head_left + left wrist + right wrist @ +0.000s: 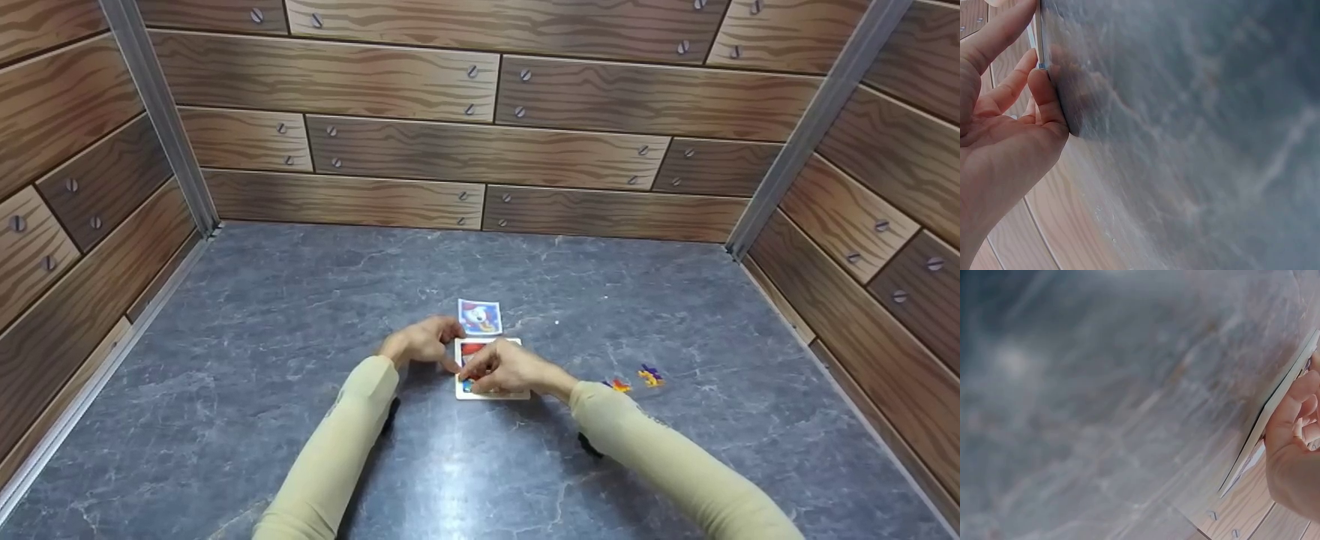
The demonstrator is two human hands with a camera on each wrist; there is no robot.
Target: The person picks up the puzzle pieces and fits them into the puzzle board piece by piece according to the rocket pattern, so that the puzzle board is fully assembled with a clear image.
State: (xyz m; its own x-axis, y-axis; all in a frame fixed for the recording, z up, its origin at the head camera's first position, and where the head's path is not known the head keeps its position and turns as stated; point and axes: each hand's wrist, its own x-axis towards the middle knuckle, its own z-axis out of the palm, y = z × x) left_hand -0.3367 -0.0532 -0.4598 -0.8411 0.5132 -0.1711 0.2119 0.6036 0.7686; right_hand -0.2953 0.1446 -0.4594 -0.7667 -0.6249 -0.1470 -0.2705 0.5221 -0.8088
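Observation:
A white-framed picture puzzle tray (493, 397) with red and blue parts lies flat on the grey table. My left hand (426, 341) is at its left side, the fingers spread and bent lightly, the tips against the tray's edge (1039, 39). Over the tray reaches my right hand (514, 367), fingers bent and tips at a small blue puzzle piece (467, 385) near the left side, which they seem to pinch; the hand hides much of the tray. The right wrist view catches the tray edge (1286, 382) beside the right hand (1292, 444).
Just beyond the tray lies a square picture card (480, 317) in blue, red and white. Off to the right are loose small pieces, an orange-red one (619, 385) and a yellow and purple one (650, 376). Wood-patterned walls (480, 150) enclose the table.

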